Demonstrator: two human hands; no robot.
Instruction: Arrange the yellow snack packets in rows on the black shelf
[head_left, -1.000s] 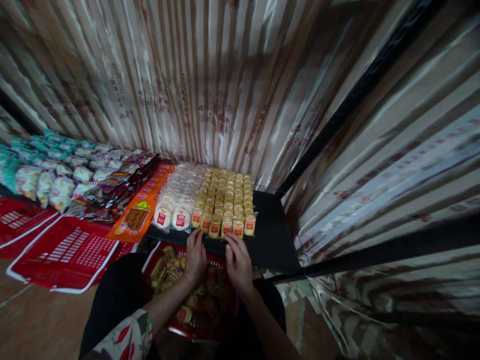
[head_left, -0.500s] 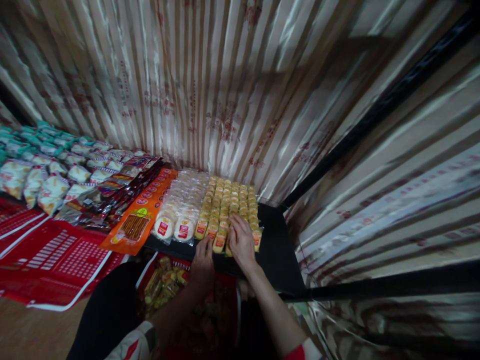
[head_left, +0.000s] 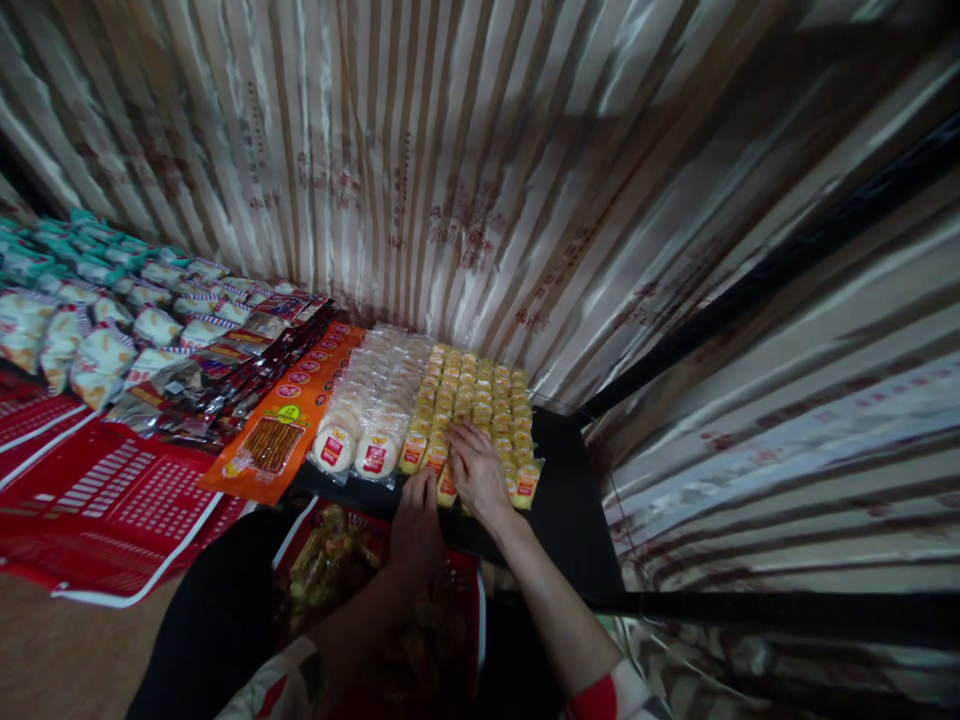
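Small yellow packaged cakes (head_left: 465, 388) with red labels stand in several tight rows on a black shelf (head_left: 566, 500). My right hand (head_left: 480, 475) lies over the front part of these rows, its slightly bent fingers resting on the wrappers and nothing visibly gripped. At the front edge, my left hand (head_left: 418, 525) reaches up with its fingertips against the nearest cakes; its palm is turned away from view. Beneath my left forearm is a red basket (head_left: 481, 620) with loose yellow packets (head_left: 330, 560) in it, partly hidden by my arms and in shadow.
Clear-wrapped round white crackers (head_left: 375, 450) adjoin the cakes on the left. Beyond them lie an orange snack bag (head_left: 289, 425), dark shiny packets (head_left: 251, 375) and white-and-blue bags (head_left: 105, 355). Red baskets (head_left: 112, 500) stand lower left. A striped curtain (head_left: 390, 150) hangs behind, crossed by a dark bar (head_left: 697, 310).
The view has shifted slightly. My right hand has moved a little left across the cake rows, closer to my left hand, which stays at the front edge.
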